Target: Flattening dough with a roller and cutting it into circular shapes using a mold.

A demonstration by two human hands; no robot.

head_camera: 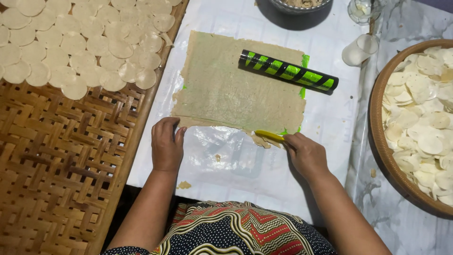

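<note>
Thin dough sheet (236, 89) at centre, rolling tube (288, 71) across its two o'clock corner. Left hand (166, 144) flat, fingers pressing the near edge. Right hand (306, 153) closed on yellow scraper (270, 136), seemingly under the five o'clock corner. Soft, limp, tear-prone; best lifted by the edge.

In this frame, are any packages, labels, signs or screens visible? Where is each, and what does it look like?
No screen, sign or printed label shows.
Clear plastic sheet: flat on the table under the left hand, crumpled, transparent.
Striped wrapping on the roller: lying on the dough sheet, a cylinder in glossy green and black diagonals.
Yellow blade: in the right hand, at the dough's near edge.
</note>
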